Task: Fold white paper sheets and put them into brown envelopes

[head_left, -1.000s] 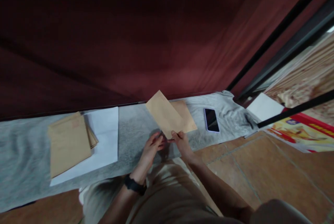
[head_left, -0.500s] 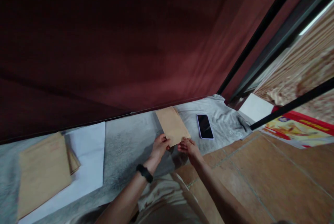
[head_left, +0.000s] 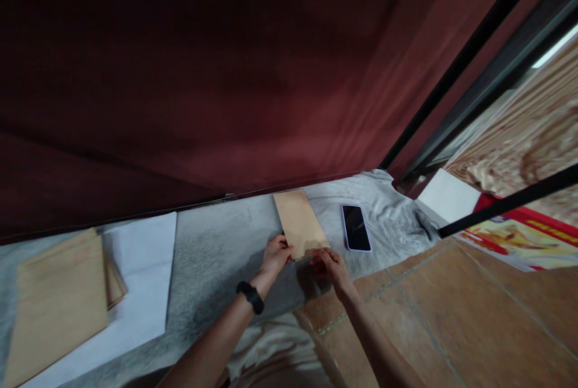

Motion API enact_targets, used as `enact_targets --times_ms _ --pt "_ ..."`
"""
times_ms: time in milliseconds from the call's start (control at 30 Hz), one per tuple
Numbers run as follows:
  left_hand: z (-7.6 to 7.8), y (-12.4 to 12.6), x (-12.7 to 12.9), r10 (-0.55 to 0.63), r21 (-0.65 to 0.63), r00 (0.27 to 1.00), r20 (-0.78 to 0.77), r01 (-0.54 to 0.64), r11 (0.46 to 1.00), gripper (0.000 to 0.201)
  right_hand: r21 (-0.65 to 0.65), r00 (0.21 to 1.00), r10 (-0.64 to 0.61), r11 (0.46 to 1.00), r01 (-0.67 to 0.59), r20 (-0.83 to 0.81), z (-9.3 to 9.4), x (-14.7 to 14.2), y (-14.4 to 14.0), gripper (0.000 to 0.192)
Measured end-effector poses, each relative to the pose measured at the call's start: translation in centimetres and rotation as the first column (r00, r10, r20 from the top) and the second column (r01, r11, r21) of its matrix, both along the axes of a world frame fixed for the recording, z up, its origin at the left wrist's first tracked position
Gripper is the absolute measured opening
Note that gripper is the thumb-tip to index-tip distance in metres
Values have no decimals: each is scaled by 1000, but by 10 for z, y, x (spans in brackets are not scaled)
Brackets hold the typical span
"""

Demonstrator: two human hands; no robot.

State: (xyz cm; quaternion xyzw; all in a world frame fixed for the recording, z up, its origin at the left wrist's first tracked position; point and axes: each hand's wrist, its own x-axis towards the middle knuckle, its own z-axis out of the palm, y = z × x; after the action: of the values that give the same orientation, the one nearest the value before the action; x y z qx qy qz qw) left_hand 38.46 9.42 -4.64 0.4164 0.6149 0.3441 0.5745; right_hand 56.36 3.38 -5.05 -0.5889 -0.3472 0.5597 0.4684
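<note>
— What had moved since the moment before?

— The flat tan paper envelope [head_left: 300, 223], held tilted up off the cloth a second earlier, had come down to lie flat on the grey felt-like cloth [head_left: 217, 249], over the second envelope seen beneath it earlier. The view had also swung right, so the stack at the left had slid toward the frame's edge.

— And the hands?

— The left hand [head_left: 276, 255], a black band on its wrist, pinched the envelope's near left corner between thumb and fingers. The right hand [head_left: 329, 263] rested at the near right corner, fingers curled down on the edge; whether it gripped or only pressed I could not tell.

— What lay around it?

— A black-screened smartphone in a pale case [head_left: 356, 228] lay just beside the envelope on the right, apart from it. Well off to the left sat a stack of tan envelopes [head_left: 58, 297] on a white paper sheet [head_left: 144, 279]. A dark red curtain [head_left: 226, 75] hung behind the cloth, and terracotta floor tiles [head_left: 451, 316] lay nearer the person.
</note>
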Motion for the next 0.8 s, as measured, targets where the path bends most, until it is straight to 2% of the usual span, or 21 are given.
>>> enact_targets --times_ms 33,67,133,233,300,400,700,800 --pt "-1 0 2 -7 -2 1000 -18 7 1000 19 94 986 -29 996 13 162 0 3 0 34" --pt "-2 0 3 -15 -3 999 -36 15 1000 19 188 938 -72 982 8 338 0 5 1 34" --pt "-2 -1 5 -32 0 997 -76 32 999 19 339 762 -184 939 -49 621 1 10 3 34" --pt "0 -4 8 -56 8 989 -139 58 998 20 376 519 -254 915 -143 816 -2 14 8 36" --pt "1 -6 9 -59 15 982 -181 62 998 22 356 439 -250 918 -177 863 -7 14 9 36" --pt "3 -8 12 -47 22 971 -235 53 998 25 352 405 -247 912 -211 880 -15 16 10 37" --pt "9 -12 15 -9 44 953 -303 23 999 30 401 413 -279 882 -248 867 -25 23 14 39" --pt "12 -15 15 -5 66 948 -318 28 997 38 400 410 -273 878 -263 870 -26 24 14 40"
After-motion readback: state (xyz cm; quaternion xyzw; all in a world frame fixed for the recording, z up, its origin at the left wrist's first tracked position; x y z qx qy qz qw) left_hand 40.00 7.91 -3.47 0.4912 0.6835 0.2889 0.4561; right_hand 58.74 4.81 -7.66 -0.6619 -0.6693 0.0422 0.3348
